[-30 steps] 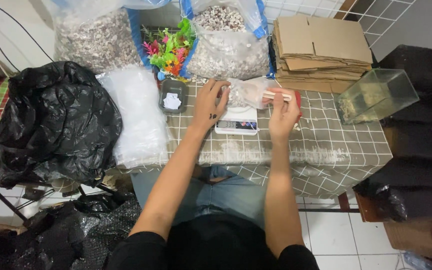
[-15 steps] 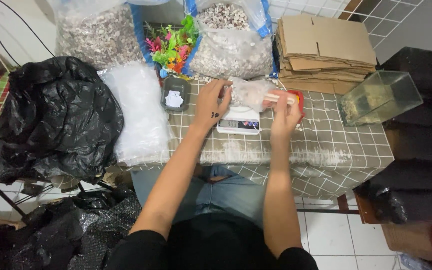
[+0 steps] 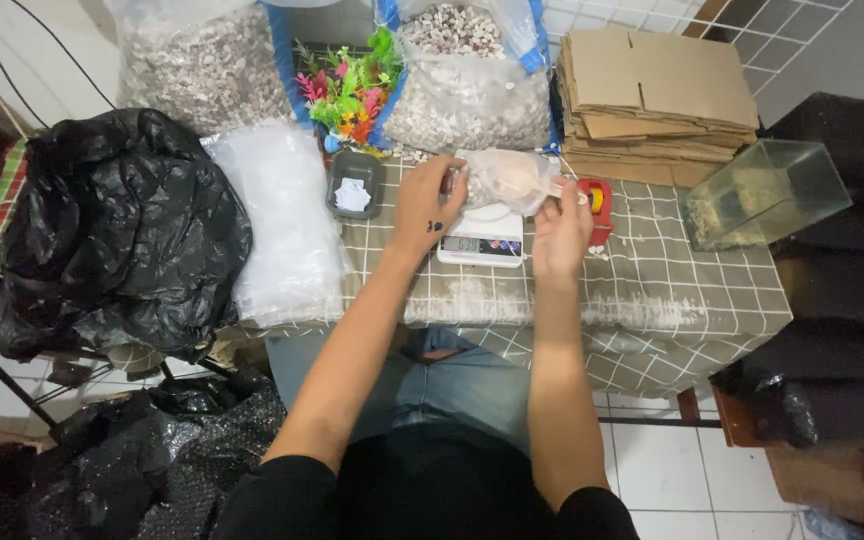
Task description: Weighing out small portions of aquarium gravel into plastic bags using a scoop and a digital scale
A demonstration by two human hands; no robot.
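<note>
A small clear plastic bag (image 3: 508, 178) filled with pale pebbles lies on a white digital scale (image 3: 482, 238) in the middle of the checked tablecloth (image 3: 672, 290). My left hand (image 3: 426, 205) grips the bag's left end. My right hand (image 3: 562, 232) pinches the bag's right end, just in front of a red tape dispenser (image 3: 597, 203). Both forearms reach up from the bottom of the head view.
Two big clear sacks of pebbles (image 3: 202, 70) (image 3: 467, 85) stand at the back, bright plastic plants (image 3: 350, 92) between them. A grey tray (image 3: 354, 185), a stack of clear bags (image 3: 287, 220), a black bag (image 3: 112, 230), flat cardboard (image 3: 657, 100) and a glass tank (image 3: 762, 190) surround the scale.
Both hands stay on the small bag over the scale. My right hand has shifted slightly down and left along the bag's end.
</note>
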